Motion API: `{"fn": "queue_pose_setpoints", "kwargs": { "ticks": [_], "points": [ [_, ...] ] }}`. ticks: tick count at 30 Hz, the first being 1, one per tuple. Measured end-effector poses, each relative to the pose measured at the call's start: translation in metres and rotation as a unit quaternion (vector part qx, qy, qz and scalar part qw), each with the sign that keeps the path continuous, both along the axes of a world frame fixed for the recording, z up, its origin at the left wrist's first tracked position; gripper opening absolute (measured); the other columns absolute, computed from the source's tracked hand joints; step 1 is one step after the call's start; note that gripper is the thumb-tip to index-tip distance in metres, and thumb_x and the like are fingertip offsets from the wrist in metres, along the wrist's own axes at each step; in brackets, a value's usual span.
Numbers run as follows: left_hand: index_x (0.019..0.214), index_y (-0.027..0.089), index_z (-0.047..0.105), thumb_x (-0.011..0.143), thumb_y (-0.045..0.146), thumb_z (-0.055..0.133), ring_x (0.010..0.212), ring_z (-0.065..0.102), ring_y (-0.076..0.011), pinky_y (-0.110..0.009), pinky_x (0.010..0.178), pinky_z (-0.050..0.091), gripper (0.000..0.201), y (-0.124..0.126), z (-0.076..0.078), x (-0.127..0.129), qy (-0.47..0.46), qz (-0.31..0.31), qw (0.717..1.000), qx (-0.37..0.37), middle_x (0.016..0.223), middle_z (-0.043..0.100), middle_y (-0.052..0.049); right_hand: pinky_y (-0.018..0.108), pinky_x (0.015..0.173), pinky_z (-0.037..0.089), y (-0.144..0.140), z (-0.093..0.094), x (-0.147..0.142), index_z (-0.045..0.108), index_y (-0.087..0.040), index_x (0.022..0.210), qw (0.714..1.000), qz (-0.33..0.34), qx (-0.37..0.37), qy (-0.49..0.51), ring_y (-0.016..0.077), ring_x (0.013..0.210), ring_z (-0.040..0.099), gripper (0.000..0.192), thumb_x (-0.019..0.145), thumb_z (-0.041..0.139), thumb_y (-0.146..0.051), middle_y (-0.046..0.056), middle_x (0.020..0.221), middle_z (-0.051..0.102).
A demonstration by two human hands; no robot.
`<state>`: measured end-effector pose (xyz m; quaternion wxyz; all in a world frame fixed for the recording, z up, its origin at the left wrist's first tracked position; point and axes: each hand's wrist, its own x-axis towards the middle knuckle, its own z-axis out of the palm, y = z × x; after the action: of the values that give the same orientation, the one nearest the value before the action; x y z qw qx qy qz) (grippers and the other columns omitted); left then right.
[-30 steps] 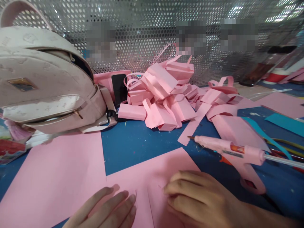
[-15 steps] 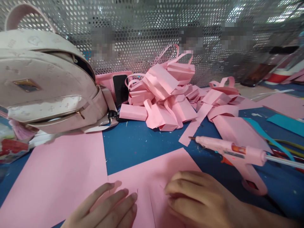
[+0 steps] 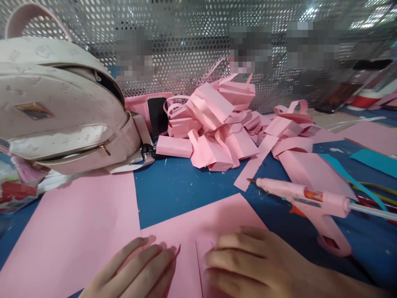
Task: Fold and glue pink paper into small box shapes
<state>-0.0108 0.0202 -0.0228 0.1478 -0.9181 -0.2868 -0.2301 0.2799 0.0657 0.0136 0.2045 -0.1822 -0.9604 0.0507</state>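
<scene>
A small pink paper piece (image 3: 188, 271) with a long slit or fold line lies on a larger pink paper sheet (image 3: 201, 217), near my body. My left hand (image 3: 136, 269) rests at its left side, fingers together and bent, the fingertips on a lifted paper edge. From the right, my right hand (image 3: 248, 260) presses its curled fingers onto the paper beside the line. Both thumbs are hidden. To the right of my right hand lies a pink glue gun (image 3: 304, 198) with a clear glue stick in its back.
Folded pink paper bags (image 3: 214, 120) with strip handles are heaped at the back. A light backpack (image 3: 62, 111) stands back left, a phone (image 3: 157, 116) beside it. Another pink sheet (image 3: 80, 231) lies left. Blue strips (image 3: 375, 161) lie right. A perforated metal panel (image 3: 192, 41) rises behind.
The fingers of my left hand have drawn together and bent at the paper edge, which now stands up slightly. My right fingers have slid a little left over the paper.
</scene>
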Motion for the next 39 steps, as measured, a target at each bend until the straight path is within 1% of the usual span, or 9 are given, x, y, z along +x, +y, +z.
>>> {"fn": "queue_pose_setpoints", "kwargs": {
  "ticks": [2,5,11,18,24,29,34,37,39],
  "points": [
    [0.117,0.016,0.071,0.103,0.008,0.040,0.111,0.067,-0.0168,-0.040,0.126,0.026,0.035,-0.001,-0.001,0.000,0.006,0.009,1.000,0.001,0.118,0.074,0.000,0.023,0.098,0.044,0.003,0.007,-0.002,0.066,-0.025,0.125,0.997,0.033,0.034,-0.059,0.0094,0.119,0.058,0.044,0.112,0.024,-0.023,-0.008,0.133,0.067],
    [0.121,0.015,0.070,0.103,0.012,0.042,0.113,0.066,-0.0175,-0.041,0.128,0.020,0.033,-0.001,-0.003,-0.002,0.024,0.014,1.000,-0.005,0.120,0.073,-0.001,0.023,0.099,0.047,0.008,0.013,-0.002,0.061,-0.022,0.135,0.992,0.065,0.048,-0.099,0.0094,0.126,0.056,0.037,0.110,0.034,-0.024,-0.008,0.142,0.061],
    [0.132,0.012,0.063,0.103,0.020,0.046,0.126,0.058,-0.0208,-0.045,0.129,0.012,0.035,-0.001,-0.004,-0.004,0.074,0.019,0.997,-0.003,0.136,0.066,-0.005,0.027,0.098,0.050,0.009,0.014,-0.002,0.060,-0.021,0.137,0.992,0.069,-0.007,-0.102,0.0127,0.125,0.059,0.038,0.103,0.042,-0.021,-0.004,0.143,0.061],
    [0.126,0.014,0.067,0.101,0.026,0.052,0.128,0.056,-0.0188,-0.043,0.129,0.012,0.031,-0.001,-0.003,0.003,0.042,0.034,0.999,0.006,0.133,0.068,-0.003,0.028,0.103,0.046,0.010,0.014,-0.004,0.056,-0.021,0.140,0.989,0.071,-0.024,-0.130,0.0132,0.129,0.056,0.039,0.105,0.041,-0.022,-0.004,0.148,0.054],
    [0.132,0.013,0.063,0.104,0.016,0.042,0.132,0.055,-0.0183,-0.047,0.128,0.015,0.035,0.004,0.006,0.000,0.107,-0.024,0.994,0.002,0.140,0.063,-0.005,0.028,0.104,0.045,0.008,0.012,-0.002,0.055,-0.021,0.141,0.988,0.070,-0.044,-0.130,0.0134,0.131,0.055,0.038,0.105,0.042,-0.024,0.001,0.143,0.060],
    [0.136,0.012,0.059,0.103,0.015,0.045,0.136,0.052,-0.0194,-0.046,0.127,0.019,0.036,0.005,0.009,-0.001,0.113,-0.039,0.993,-0.020,0.142,0.061,-0.007,0.032,0.105,0.044,0.007,0.003,0.000,0.053,-0.020,0.143,0.990,0.077,-0.068,-0.096,0.0150,0.132,0.054,0.040,0.104,0.045,-0.024,0.004,0.143,0.060],
    [0.138,0.015,0.057,0.107,0.022,0.039,0.139,0.049,-0.0206,-0.049,0.127,0.016,0.037,0.001,0.005,0.000,0.092,-0.024,0.995,-0.033,0.143,0.061,-0.006,0.032,0.105,0.045,0.009,0.009,-0.001,0.052,-0.019,0.144,0.985,0.083,-0.077,-0.131,0.0155,0.133,0.053,0.043,0.101,0.052,-0.023,0.004,0.145,0.059],
    [0.144,0.021,0.052,0.109,0.025,0.031,0.140,0.048,-0.0199,-0.049,0.127,0.014,0.042,0.000,0.007,0.001,0.109,-0.017,0.993,-0.030,0.142,0.062,-0.003,0.031,0.105,0.045,0.008,0.011,-0.001,0.055,-0.020,0.141,0.986,0.082,-0.081,-0.124,0.0162,0.130,0.056,0.040,0.101,0.051,-0.022,0.006,0.140,0.063],
    [0.144,0.019,0.052,0.108,0.025,0.034,0.140,0.049,-0.0194,-0.046,0.127,0.017,0.041,0.001,0.011,0.000,0.112,-0.022,0.993,-0.035,0.144,0.060,-0.003,0.031,0.105,0.045,0.006,0.008,0.000,0.060,-0.017,0.136,0.992,0.055,-0.072,-0.083,0.0170,0.125,0.059,0.035,0.103,0.048,-0.021,0.008,0.133,0.068]
  ]
}}
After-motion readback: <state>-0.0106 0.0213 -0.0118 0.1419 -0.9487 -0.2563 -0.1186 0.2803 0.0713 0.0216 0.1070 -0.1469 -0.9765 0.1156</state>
